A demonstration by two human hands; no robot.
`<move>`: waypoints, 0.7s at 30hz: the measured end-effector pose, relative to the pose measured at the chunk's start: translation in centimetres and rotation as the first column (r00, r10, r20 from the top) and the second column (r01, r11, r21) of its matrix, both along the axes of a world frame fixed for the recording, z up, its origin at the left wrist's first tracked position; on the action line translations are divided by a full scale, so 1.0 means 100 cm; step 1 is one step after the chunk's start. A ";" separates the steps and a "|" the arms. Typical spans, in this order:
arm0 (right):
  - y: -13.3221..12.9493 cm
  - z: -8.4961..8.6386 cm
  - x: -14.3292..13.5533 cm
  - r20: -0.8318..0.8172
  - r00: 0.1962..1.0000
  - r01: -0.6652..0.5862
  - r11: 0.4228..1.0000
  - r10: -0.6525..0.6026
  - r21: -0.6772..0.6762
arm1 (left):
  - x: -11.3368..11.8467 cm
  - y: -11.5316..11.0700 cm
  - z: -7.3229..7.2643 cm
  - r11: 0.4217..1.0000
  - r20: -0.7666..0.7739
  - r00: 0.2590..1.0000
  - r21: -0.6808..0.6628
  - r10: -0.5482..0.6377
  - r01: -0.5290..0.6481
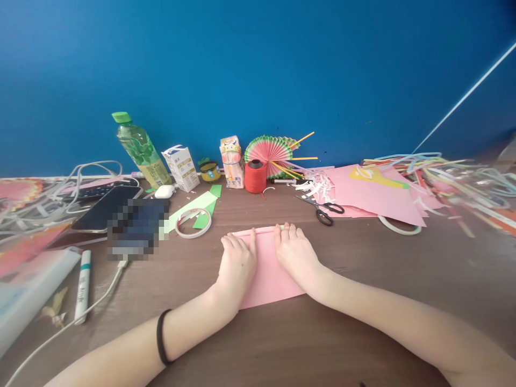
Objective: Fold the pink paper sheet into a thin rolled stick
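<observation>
Brown table (pixel 258 346), pink paper (pixel 266 274), white marker (pixel 83 287)

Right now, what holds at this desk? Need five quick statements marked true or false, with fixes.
1. Both the left hand and the right hand are on the pink sheet. True.
2. The scissors are in the right hand. False: they lie on the desk, beyond that hand.
3. The black band is around the left wrist. True.
4. The tape roll lies on top of the pink sheet. False: it is off to the left of the sheet, by the green paper strips.
5. The red spool stands in front of the fan. True.
</observation>
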State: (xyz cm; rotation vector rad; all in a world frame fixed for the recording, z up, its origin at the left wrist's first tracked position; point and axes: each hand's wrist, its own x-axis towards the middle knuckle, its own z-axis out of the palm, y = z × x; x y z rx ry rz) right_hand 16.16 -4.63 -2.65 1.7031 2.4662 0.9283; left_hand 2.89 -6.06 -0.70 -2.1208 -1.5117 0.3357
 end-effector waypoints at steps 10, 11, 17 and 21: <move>-0.004 0.000 -0.002 -0.021 1.000 0.018 0.997 -0.020 -0.076 | -0.001 0.002 -0.003 1.000 -0.003 1.000 -0.013 -0.015 0.015; -0.004 0.001 -0.003 -0.020 1.000 0.019 0.997 -0.021 -0.079 | -0.001 0.002 -0.003 1.000 0.019 1.000 -0.009 -0.019 0.019; -0.004 0.002 -0.003 0.054 0.998 0.041 0.994 -0.036 -0.105 | -0.001 0.002 0.001 1.000 -0.052 0.998 0.001 -0.028 0.029; -0.004 0.002 -0.004 0.070 0.997 0.046 0.994 -0.039 -0.097 | -0.001 0.001 0.001 0.999 -0.093 0.995 -0.014 -0.031 0.029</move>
